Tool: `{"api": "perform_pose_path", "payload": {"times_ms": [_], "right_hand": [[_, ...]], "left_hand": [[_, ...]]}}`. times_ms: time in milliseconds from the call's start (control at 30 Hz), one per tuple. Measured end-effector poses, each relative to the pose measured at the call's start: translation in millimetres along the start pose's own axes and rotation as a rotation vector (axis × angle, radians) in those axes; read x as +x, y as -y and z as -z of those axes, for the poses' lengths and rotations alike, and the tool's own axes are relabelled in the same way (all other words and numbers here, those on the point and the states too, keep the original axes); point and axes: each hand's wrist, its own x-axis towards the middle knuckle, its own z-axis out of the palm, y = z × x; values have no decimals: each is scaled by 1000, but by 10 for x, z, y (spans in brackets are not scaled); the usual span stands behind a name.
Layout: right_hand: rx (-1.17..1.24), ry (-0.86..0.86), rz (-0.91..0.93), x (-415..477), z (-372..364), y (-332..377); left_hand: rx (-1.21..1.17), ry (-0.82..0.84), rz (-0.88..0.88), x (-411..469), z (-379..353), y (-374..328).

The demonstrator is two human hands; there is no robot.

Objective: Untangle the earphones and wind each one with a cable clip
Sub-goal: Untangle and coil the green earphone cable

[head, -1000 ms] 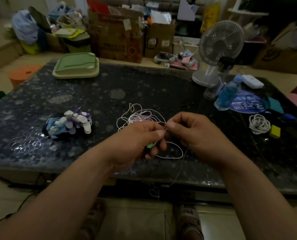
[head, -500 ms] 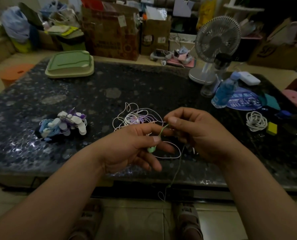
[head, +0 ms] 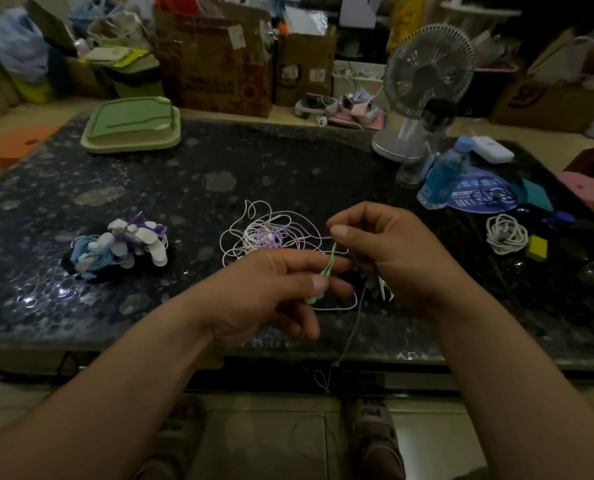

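While the left hand [head: 271,292] pinches the green earphone [head: 326,271] near its buds between thumb and forefinger, its other fingers loosely curled below, the right hand [head: 392,258] pinches the same thin cord a little higher, thumb against fingertip. Both hover over the near edge of the dark table [head: 288,161], and a length of cord hangs from under the right hand past that edge. Just behind the hands lies the tangle [head: 267,233] of white, pink and purple earphones. Well to its left sits a pile [head: 122,247] of wound earphones with clips. Far right, a white coil [head: 506,233] lies apart.
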Motion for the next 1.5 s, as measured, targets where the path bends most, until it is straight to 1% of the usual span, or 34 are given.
{"api": "perform_pose_path", "payload": {"times_ms": [100, 233, 300, 367, 467, 600, 733, 833, 900, 967, 1033, 1100, 1133, 1200, 1233, 1367, 1433, 1500], "right_hand": [[84, 5, -19, 12, -18, 5], [114, 46, -66, 22, -15, -54], [33, 71, -74, 9, -22, -81], [-109, 76, -60, -14, -56, -103], [-289, 100, -31, -59, -124, -135], [-421, 149, -28, -111, -231, -147], [-479, 202, -72, -131, -315, -171], [-518, 211, -26, -150, -344, -171], [-586, 209, 12, -170, -334, -150], [-688, 214, 39, -192, -307, -122], [-756, 166, 49, -197, -261, -88], [-686, 80, 41, -182, -210, -53], [-610, 70, 35, -176, -194, -37], [-466, 111, 29, -184, -183, -11], [-446, 129, 40, -187, -188, -6], [-515, 147, 117, -176, -187, -38], [-471, 187, 135, -178, -165, -35], [-379, 216, 142, -172, -140, -23]], "left_hand": [[-143, -23, -31, 13, 8, 12], [-291, -46, -61, 22, 24, -16], [-315, -94, -73, 37, 35, -34], [-318, -145, -77, 54, 52, -36], [-279, -219, -77, 94, 67, -11], [-225, -307, -117, 159, 101, 40], [-78, -391, -154, 160, 111, 62], [27, -405, -163, 129, 107, 54], [145, -412, -160, 98, 125, 49], [349, -385, -154, 60, 142, 78], [540, -324, -127, 32, 150, 120], [672, -277, -97, 27, 172, 159], [723, -260, -91, 19, 188, 169], [791, -224, -69, 9, 226, 169], [800, -185, -46, -5, 246, 152], [725, 62, 66, -72, 305, 94], [666, 146, 77, -95, 305, 73], [521, 204, 72, -111, 308, 59]]}}
